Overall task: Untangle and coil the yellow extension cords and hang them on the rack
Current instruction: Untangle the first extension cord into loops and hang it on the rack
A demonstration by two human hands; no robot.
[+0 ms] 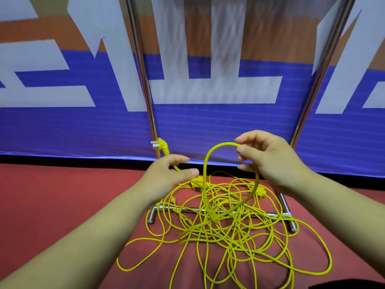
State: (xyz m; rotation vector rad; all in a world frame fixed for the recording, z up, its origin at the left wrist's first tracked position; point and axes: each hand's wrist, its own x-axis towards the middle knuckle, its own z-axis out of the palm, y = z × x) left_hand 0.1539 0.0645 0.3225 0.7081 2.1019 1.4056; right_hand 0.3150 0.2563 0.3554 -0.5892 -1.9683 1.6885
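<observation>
Yellow cords [216,221] heaped over chrome rack base [151,215]

indoor hall | red floor [52,205] | large lettered banner [208,126] | metal rack [149,101]

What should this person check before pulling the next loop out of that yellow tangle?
1. Left hand holds the plug end: ok.
2. Right hand pinches the raised loop: ok.
3. Loop free of the tangle: not ok, it runs down into it.
4. Cords clear of the rack base bar: not ok, they lie across it.
5. Which cord the loop belongs to: cannot tell.
</observation>
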